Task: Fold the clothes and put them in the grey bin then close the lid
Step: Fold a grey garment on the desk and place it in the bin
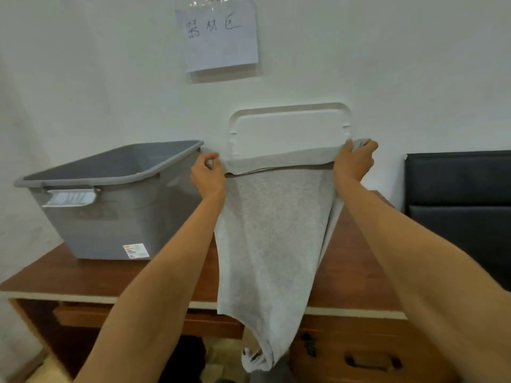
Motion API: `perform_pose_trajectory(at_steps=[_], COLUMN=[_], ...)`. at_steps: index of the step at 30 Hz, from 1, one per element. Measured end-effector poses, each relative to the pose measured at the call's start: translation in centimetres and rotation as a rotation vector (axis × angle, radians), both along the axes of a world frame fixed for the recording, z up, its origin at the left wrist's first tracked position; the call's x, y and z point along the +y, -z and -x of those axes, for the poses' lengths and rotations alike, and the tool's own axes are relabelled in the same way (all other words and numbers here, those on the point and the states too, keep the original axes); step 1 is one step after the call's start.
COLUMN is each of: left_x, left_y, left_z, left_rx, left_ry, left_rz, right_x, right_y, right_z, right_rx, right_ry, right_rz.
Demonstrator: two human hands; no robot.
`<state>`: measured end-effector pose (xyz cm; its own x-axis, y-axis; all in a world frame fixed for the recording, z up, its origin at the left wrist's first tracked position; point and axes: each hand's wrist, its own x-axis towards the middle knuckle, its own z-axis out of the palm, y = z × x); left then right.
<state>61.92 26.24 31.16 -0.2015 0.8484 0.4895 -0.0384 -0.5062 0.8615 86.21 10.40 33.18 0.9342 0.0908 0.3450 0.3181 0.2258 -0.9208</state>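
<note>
Your left hand (207, 175), right hand (354, 161): each grips the top edge of the grey garment (271, 230), centre frame, hanging before the brown desk (83, 275). Grey bin (116, 217): open, left, on desk. White lid (287, 131): against wall. Paper notice (221, 37): upper centre. Black padded panel (459, 203): right edge

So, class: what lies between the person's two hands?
In the head view, the grey garment hangs stretched between left hand and right hand, both gripping it.
</note>
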Motion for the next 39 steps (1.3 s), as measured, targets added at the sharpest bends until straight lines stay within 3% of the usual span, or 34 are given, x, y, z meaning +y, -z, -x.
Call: perform_pose_trajectory(at_steps=[3,8,12,20,25,29,31,34,37,39], left_x=[3.5,7.7,12.3,16.9,20.7,22.7,23.3,22.7,21.4,20.5], left_y=[2.3,5.4,8.2,11.4,13.3,15.1,16.6,18.0,18.3,18.6], left_z=[-2.6,-4.9,-5.6,-8.6,-10.3,-11.6,-11.9,-12.1,-12.4,-12.3], left_rx=[-0.03,-0.386,-0.376,-0.6,-0.467,-0.431,-0.266,0.227,0.554,0.785], left_ry=[0.063,0.111,0.1,0.14,0.118,0.173,0.208,0.223,0.275,0.28], left_rz=[0.176,0.559,0.705,0.796,0.842,0.822,0.753,0.518,0.293,0.097], right_x=[2.4,6.4,9.4,16.1,19.7,20.6,20.6,21.0,21.8,22.7], right_y=[2.3,6.4,9.1,14.5,17.1,19.5,20.4,21.0,21.2,20.9], right_z=[-1.6,-3.5,-5.3,-9.4,-11.9,-12.6,-12.3,-11.8,-10.8,-9.5], right_rx=[0.274,0.513,0.477,0.503,0.424,0.199,0.022,-0.277,-0.557,-0.7], right_ry=[-0.105,-0.074,-0.076,-0.009,-0.049,-0.056,-0.176,-0.341,-0.26,-0.208], right_rz=[-0.024,-0.212,-0.214,-0.143,-0.088,0.244,0.441,0.764,1.053,1.133])
